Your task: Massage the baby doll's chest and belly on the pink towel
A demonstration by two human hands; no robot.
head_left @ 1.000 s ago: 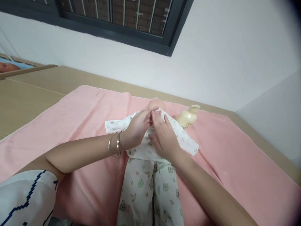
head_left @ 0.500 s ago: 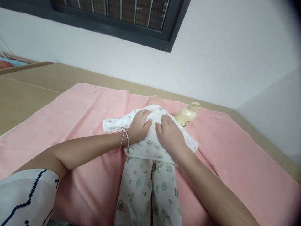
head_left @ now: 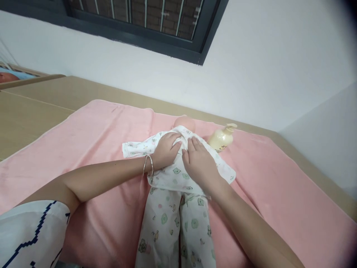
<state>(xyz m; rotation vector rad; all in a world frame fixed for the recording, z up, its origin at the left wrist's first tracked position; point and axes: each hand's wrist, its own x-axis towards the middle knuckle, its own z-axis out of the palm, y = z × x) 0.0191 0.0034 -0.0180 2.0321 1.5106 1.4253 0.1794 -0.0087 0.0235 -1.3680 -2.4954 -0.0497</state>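
Note:
A baby doll in a white printed shirt (head_left: 170, 175) and matching trousers (head_left: 164, 227) lies stretched out, its smooth round head (head_left: 184, 122) at the far end. My left hand (head_left: 166, 149) rests flat on the left of the shirt's upper part, thumb apart from the fingers. On the right of it lies my right hand (head_left: 200, 158), fingers stretched out and touching the cloth. Between the two hands the shirt is wrinkled. One sleeve (head_left: 136, 148) reaches out to the left. Which way the doll faces cannot be made out.
Under the doll spreads a pink blanket (head_left: 111, 134) on a wooden surface (head_left: 36, 108). A cream pump bottle (head_left: 221, 138) stands tilted-looking by the doll's right shoulder area. Behind are a white wall (head_left: 251, 74) and a dark-framed window (head_left: 156, 41).
My right hand has slid slightly left, toward my left hand. The shirt between them has bunched up near the collar. My left hand has barely moved.

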